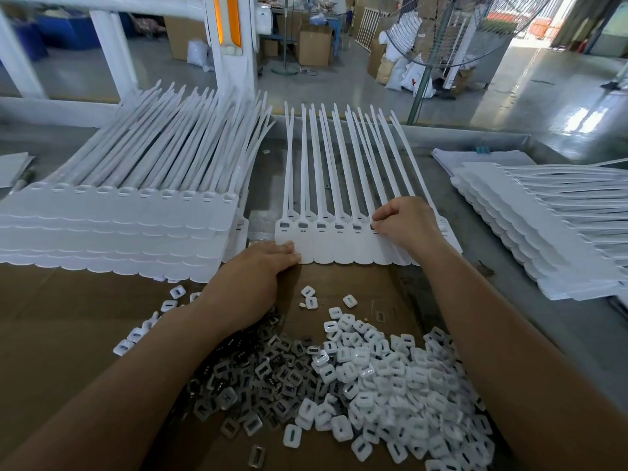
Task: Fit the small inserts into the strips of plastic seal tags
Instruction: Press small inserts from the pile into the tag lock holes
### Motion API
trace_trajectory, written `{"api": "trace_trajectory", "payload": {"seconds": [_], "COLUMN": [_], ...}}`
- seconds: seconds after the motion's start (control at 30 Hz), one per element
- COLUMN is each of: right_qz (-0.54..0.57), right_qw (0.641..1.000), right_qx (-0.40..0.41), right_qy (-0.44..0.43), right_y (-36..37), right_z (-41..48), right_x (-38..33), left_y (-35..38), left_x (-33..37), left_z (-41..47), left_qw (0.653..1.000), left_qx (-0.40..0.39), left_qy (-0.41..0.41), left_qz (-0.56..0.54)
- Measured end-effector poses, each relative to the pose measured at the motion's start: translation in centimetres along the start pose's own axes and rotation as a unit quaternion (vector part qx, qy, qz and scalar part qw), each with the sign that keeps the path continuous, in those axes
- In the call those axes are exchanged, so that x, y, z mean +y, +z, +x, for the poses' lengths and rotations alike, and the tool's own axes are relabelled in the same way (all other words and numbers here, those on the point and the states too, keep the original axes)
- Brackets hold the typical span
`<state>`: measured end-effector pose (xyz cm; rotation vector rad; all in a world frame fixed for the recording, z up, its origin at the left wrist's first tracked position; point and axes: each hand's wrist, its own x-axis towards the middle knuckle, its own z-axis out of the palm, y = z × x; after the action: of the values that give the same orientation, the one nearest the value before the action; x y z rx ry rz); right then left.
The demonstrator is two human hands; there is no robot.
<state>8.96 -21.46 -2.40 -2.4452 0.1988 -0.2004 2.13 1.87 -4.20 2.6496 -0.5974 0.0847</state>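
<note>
A strip of white plastic seal tags [343, 248] lies across the middle of the bench, long tails pointing away. Several of its left sockets hold dark inserts. My right hand [404, 223] is over the strip's right part, fingertips pinching a small insert [373, 227] at a socket. My left hand [263, 266] lies on the strip's lower left corner, fingers curled down against the tag edge. A pile of white caps [390, 385] and dark metal inserts [268, 365] is spread on the brown cardboard [68, 328] near me.
A tall stack of tag strips [112, 229] sits at the left, another stack [543, 232] at the right. Loose caps lie scattered on the cardboard. Beyond the bench stand a white frame, a fan and cartons on the floor.
</note>
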Motion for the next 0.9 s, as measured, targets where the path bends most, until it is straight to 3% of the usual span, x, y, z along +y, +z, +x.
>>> {"api": "trace_trajectory", "payload": {"seconds": [0.47, 0.6, 0.9], "right_qz": [0.002, 0.0, -0.023], "right_qw": [1.0, 0.998, 0.953], "right_qx": [-0.021, -0.037, -0.238], "right_qy": [-0.011, -0.055, -0.184], "right_y": [-0.8, -2.1, -3.3], "right_z": [-0.6, -2.0, -7.9], "right_x": [-0.3, -1.4, -5.3], "left_y": [-0.1, -0.2, -0.1], "left_x": [0.2, 0.2, 0.4], "left_z": [0.3, 0.1, 0.2], "left_qw": [1.0, 1.0, 1.0], "left_qx": [-0.012, -0.012, -0.007], "left_qy": [-0.008, -0.008, -0.011], "left_qz": [0.004, 0.004, 0.01]}}
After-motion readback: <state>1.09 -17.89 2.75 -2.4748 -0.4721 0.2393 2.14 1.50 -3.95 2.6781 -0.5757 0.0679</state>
